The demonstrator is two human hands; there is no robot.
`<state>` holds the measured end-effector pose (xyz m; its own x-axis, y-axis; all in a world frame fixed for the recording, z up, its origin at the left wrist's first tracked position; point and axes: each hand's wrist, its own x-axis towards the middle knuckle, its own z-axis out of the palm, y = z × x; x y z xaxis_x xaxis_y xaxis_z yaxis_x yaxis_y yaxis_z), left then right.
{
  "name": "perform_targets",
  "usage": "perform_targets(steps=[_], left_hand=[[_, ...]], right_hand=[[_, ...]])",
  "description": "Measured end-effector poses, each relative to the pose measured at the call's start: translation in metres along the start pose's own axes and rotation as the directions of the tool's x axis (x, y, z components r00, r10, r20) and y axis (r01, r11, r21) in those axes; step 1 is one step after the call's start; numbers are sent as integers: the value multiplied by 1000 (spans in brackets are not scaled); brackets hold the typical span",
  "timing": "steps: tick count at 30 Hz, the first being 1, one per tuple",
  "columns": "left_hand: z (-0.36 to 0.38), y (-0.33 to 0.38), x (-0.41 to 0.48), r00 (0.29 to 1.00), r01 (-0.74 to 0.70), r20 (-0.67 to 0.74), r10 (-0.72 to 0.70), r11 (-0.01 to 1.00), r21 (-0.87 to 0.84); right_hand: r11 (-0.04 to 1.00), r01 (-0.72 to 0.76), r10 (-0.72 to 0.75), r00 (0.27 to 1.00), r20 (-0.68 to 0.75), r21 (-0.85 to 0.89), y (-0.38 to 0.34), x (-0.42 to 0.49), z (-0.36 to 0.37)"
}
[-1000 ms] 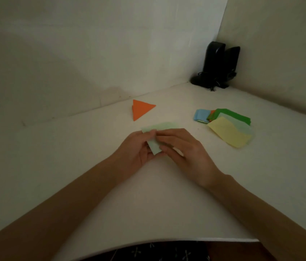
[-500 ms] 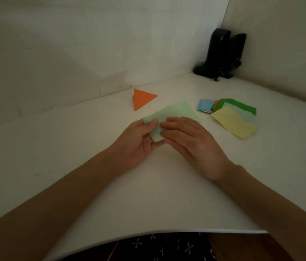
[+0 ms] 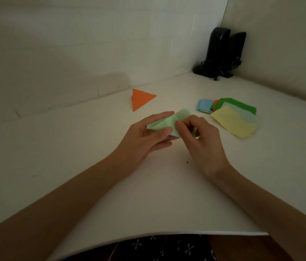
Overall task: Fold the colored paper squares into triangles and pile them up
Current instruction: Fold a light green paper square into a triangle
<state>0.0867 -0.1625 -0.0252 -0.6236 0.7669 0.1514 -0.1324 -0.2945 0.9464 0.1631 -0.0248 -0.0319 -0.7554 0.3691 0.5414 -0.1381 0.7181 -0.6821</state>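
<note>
A light green paper (image 3: 169, 122) is held just above the white table (image 3: 92, 147), partly folded over. My left hand (image 3: 146, 138) holds its left side, thumb on top and fingers behind. My right hand (image 3: 199, 136) pinches the paper's right part, with its fingers curled over it. An orange folded triangle (image 3: 141, 98) lies alone farther back on the left. To the right lies a loose heap of paper squares: yellow (image 3: 233, 124) on top, pale green, dark green (image 3: 236, 105), orange and blue (image 3: 204, 105) beneath.
Two black speakers (image 3: 221, 51) with cables stand in the far right corner against the walls. The table's near edge (image 3: 167, 233) curves just above my lap.
The green sheet has been lifted off the table and bent over. My right hand went from pressing flat on it to pinching it with curled fingers.
</note>
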Motion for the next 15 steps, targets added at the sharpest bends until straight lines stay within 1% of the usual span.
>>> perform_targets(steps=[8, 13, 15], left_hand=[[3, 2, -3, 998, -44, -46, 48, 995, 87], [4, 3, -4, 995, -53, -77, 61, 993, 101], [4, 3, -3, 994, -54, -90, 63, 993, 101]], right_hand=[[1000, -22, 22, 1000, -4, -8, -5, -3, -1], [999, -36, 36, 999, 11, -5, -6, -2, -1], [999, -46, 45, 999, -13, -7, -5, -1, -1]])
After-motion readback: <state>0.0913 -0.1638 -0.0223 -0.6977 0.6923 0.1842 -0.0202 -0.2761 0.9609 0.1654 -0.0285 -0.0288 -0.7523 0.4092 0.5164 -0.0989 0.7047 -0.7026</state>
